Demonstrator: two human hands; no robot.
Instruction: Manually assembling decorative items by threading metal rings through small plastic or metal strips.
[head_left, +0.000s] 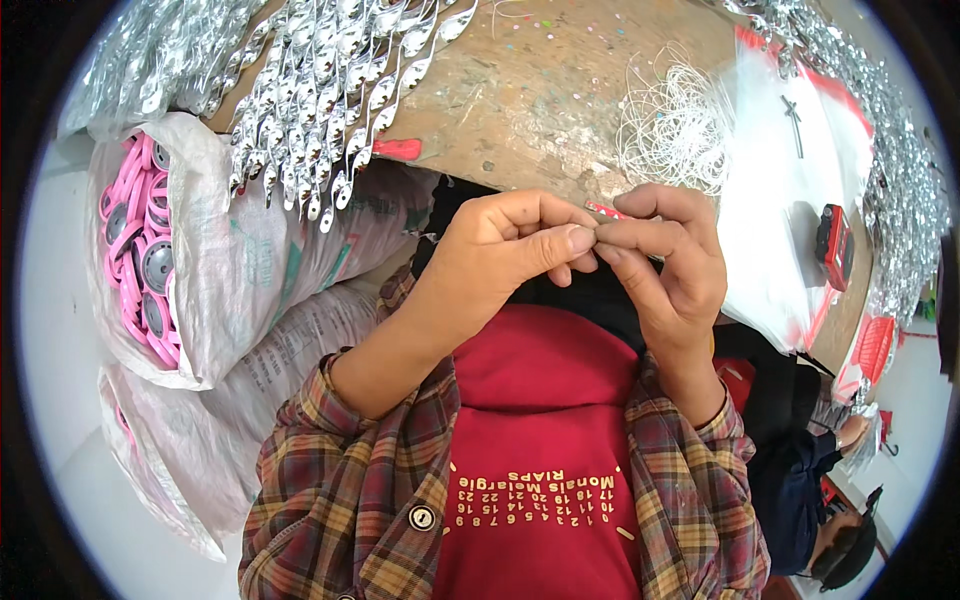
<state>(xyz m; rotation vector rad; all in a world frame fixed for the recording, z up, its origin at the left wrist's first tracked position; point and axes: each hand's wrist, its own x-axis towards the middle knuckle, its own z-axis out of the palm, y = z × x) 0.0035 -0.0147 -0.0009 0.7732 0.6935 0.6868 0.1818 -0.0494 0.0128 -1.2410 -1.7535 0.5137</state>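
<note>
My left hand [515, 240] is closed in a pinch, its fingertips meeting those of my right hand above my lap, by the table's near edge. Whatever the left fingertips grip is too small or hidden to make out. A small red piece with pale spots [606, 210] sticks out from between the fingers of my right hand [675, 250], which is closed on it. Most of that piece is covered by the fingers. Strands of shiny silver twisted pieces [335, 90] hang over the table edge to the left. A tangle of thin white cord [675, 125] lies beyond my right hand.
Left stands a white woven sack [215, 230] of pink-and-grey parts [145, 250], another sack [170, 440] below it. On the wooden table [520, 120] are a red object [398, 149], clear plastic bags [770, 190] and a red-and-black device [833, 247]. Another person [800, 490] is at lower right.
</note>
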